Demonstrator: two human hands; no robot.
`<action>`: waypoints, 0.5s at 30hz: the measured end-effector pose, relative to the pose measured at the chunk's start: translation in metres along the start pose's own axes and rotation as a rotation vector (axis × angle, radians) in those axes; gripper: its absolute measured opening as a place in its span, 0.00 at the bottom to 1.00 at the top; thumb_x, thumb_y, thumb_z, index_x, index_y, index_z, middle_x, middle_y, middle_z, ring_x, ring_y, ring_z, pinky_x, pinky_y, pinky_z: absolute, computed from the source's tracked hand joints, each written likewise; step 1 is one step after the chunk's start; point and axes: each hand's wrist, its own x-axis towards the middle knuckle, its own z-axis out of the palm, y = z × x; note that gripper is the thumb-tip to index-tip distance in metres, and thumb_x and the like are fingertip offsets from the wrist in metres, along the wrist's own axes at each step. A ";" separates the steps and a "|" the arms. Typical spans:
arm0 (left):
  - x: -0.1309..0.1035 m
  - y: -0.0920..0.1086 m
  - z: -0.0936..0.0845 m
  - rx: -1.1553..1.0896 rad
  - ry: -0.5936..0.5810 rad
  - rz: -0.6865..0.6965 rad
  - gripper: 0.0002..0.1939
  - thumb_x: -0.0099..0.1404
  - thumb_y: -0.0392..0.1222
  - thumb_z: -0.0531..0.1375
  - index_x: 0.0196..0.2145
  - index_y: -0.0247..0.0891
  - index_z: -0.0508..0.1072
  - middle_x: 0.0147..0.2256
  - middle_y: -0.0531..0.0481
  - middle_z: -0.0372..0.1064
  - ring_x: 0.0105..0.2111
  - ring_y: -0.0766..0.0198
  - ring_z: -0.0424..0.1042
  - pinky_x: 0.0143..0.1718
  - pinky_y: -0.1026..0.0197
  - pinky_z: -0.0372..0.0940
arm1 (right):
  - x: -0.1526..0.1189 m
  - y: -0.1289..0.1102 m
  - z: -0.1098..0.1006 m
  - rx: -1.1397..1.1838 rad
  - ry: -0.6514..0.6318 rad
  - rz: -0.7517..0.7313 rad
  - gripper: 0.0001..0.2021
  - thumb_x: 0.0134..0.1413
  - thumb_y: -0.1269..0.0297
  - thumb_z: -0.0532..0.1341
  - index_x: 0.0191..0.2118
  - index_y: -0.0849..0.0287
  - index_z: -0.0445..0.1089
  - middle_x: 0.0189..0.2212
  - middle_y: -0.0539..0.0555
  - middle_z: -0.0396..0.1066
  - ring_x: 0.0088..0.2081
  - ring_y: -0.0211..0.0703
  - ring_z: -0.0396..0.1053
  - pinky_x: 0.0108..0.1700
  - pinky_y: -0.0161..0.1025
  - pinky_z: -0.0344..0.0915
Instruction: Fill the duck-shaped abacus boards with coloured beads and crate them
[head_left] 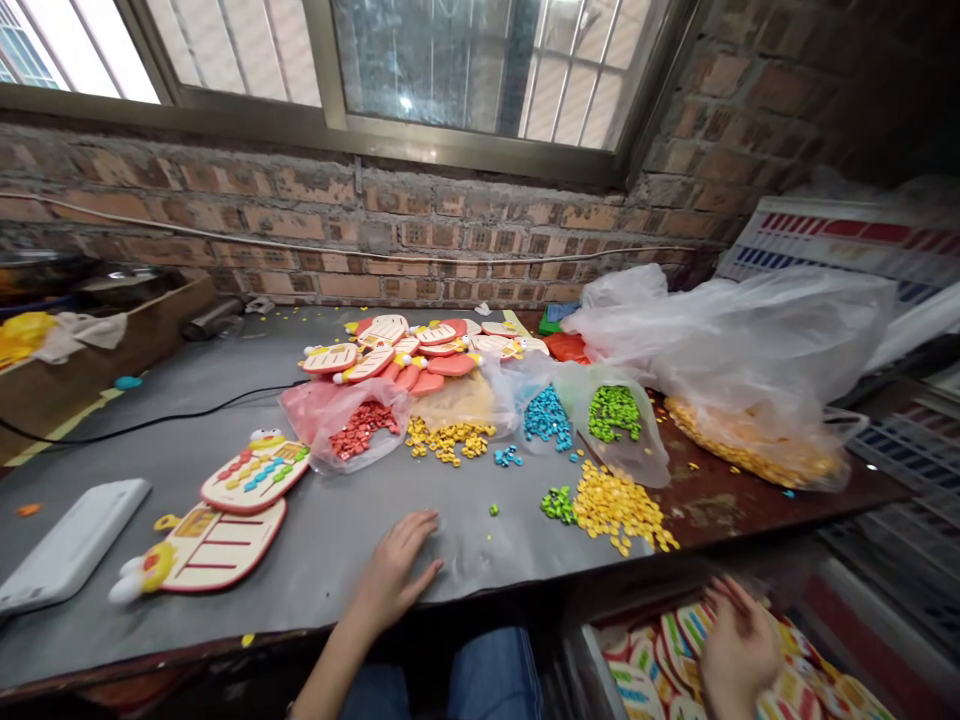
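Observation:
My left hand (pixel 397 565) rests at the front of the grey table mat (pixel 300 590), fingers stretched out and holding nothing. To its left lie two bee-shaped wooden boards: one filled with coloured bead rows (pixel 259 472), overlapping another with bare slots (pixel 225 548). My right hand (pixel 739 645) is low at the right, over a bin (pixel 600 670) of bead-filled boards (pixel 637 690). Its fingers are extended, slightly blurred, with nothing visible in them. Loose yellow beads (pixel 622 505) and green beads (pixel 559 505) lie between the two hands, farther back.
Bags spill red beads (pixel 364 430), yellow beads (pixel 450 440), blue beads (pixel 547 415) and green beads (pixel 613 413). Behind them is a pile of boards (pixel 405 350). A white power bank (pixel 75 540) and a black cable (pixel 187 415) lie left; a large plastic bag (pixel 750 340) stands right.

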 end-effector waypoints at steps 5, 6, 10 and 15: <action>0.001 -0.001 0.001 0.020 0.008 0.001 0.17 0.64 0.44 0.57 0.51 0.43 0.68 0.54 0.42 0.68 0.54 0.53 0.68 0.52 0.49 0.68 | 0.001 -0.077 0.153 0.217 -0.535 -0.306 0.13 0.56 0.56 0.57 0.41 0.56 0.72 0.40 0.60 0.72 0.40 0.49 0.72 0.43 0.49 0.71; 0.001 -0.001 0.001 0.023 0.015 0.006 0.17 0.64 0.44 0.57 0.51 0.43 0.68 0.54 0.42 0.68 0.54 0.53 0.69 0.52 0.49 0.68 | 0.001 -0.095 0.188 0.234 -0.693 -0.376 0.12 0.58 0.58 0.56 0.43 0.55 0.72 0.41 0.59 0.72 0.41 0.47 0.72 0.45 0.47 0.71; 0.004 0.000 -0.001 0.024 0.025 0.006 0.15 0.64 0.42 0.57 0.49 0.43 0.68 0.54 0.43 0.68 0.53 0.54 0.69 0.51 0.50 0.69 | 0.011 -0.141 0.326 0.017 -0.995 -0.627 0.19 0.55 0.70 0.55 0.53 0.59 0.67 0.46 0.61 0.69 0.45 0.46 0.69 0.50 0.47 0.67; 0.006 0.004 -0.007 0.034 0.022 -0.017 0.15 0.63 0.39 0.56 0.48 0.41 0.68 0.53 0.43 0.69 0.52 0.54 0.69 0.51 0.49 0.68 | 0.017 -0.148 0.433 -0.469 -0.928 -0.677 0.25 0.50 0.80 0.55 0.56 0.62 0.65 0.62 0.67 0.54 0.57 0.56 0.56 0.58 0.52 0.55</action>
